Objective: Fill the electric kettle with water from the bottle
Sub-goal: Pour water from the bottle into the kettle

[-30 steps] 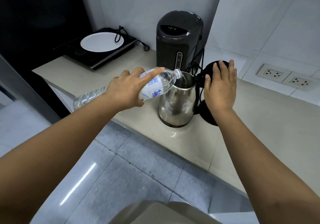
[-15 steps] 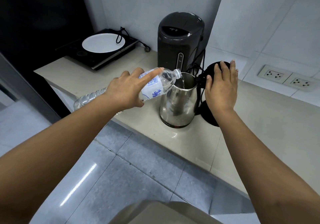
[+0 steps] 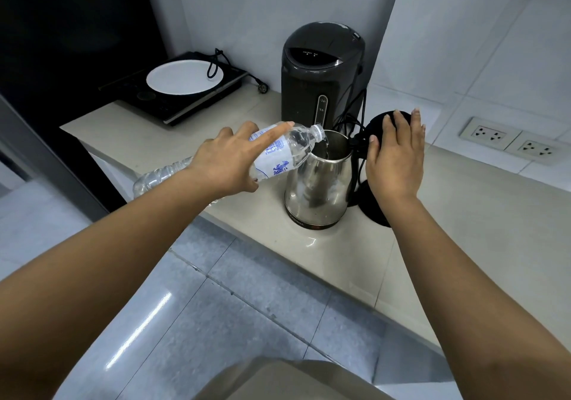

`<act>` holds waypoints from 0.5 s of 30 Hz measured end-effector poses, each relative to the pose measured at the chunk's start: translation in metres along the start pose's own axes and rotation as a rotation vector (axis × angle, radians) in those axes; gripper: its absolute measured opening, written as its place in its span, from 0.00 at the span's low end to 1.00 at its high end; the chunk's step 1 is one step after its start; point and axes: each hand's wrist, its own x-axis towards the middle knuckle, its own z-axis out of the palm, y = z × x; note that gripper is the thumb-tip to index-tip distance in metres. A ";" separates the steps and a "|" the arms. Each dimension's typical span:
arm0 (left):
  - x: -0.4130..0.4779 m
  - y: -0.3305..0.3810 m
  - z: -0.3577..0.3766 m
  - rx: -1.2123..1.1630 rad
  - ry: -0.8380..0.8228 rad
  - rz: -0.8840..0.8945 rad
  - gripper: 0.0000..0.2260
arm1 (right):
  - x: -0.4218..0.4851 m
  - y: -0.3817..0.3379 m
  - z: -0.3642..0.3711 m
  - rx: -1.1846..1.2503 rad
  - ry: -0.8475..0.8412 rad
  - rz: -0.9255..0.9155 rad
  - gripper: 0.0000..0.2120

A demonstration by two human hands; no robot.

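Observation:
A steel electric kettle [image 3: 318, 183] stands on the beige counter [image 3: 463, 214] near its front edge, its black lid [image 3: 378, 121] swung open to the right. My left hand [image 3: 225, 162] grips a clear plastic water bottle [image 3: 284, 152] with a white and blue label, tipped almost flat, its mouth over the kettle's opening. Water runs from it into the kettle. My right hand [image 3: 395, 155] rests flat against the open lid, fingers straight, covering most of the lid and the handle.
A dark grey hot-water dispenser [image 3: 321, 72] stands just behind the kettle, with black cords beside it. Far left sits a black induction hob [image 3: 173, 91] with a white plate [image 3: 185, 77] on it. Two wall sockets [image 3: 509, 140] are at right. Grey floor tiles lie below the counter edge.
Hands, bottle and kettle hold nearly the same pose. Water keeps pouring from the bottle into the kettle.

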 end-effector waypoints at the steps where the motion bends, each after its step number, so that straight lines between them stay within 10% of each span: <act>1: 0.000 0.000 0.000 0.001 0.001 0.000 0.53 | 0.000 0.000 0.000 0.001 0.001 0.000 0.23; 15: 0.000 0.002 -0.001 0.001 0.001 0.001 0.53 | 0.000 0.000 0.000 -0.001 0.011 0.000 0.23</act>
